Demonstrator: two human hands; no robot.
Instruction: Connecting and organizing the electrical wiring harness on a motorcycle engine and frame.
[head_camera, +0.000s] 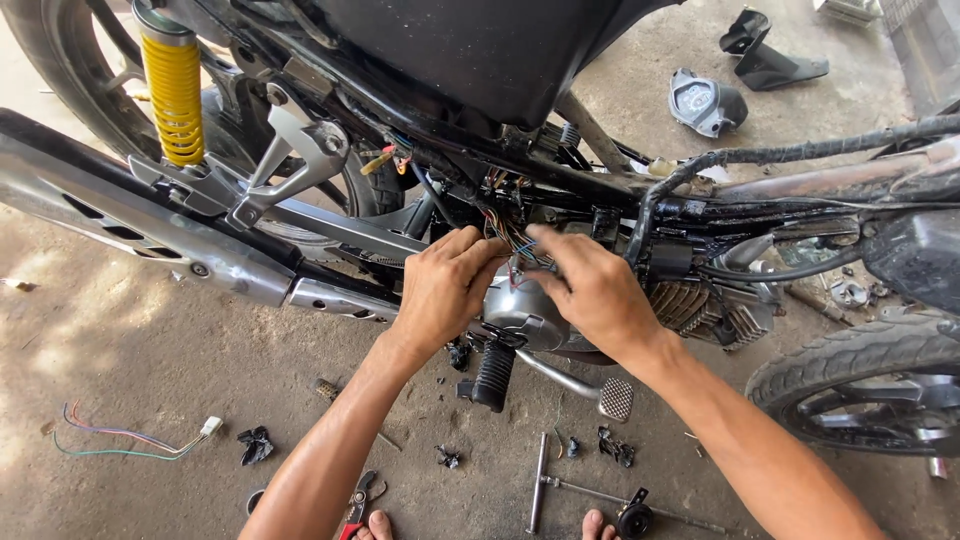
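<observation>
A black motorcycle stands side-on with its seat and covers off. My left hand and my right hand meet at a bundle of coloured wires under the frame, just above the silver engine cover. Fingers of both hands pinch the wires. The exact wire ends are hidden between my fingertips. A yellow shock spring is at the upper left, and the chrome exhaust pipe runs below it.
A black footpeg and a brake pedal stick out below my hands. On the dirt floor lie a T-handle wrench, a loose wire harness, pliers, bits of black tape and my toes. The front tyre is at right.
</observation>
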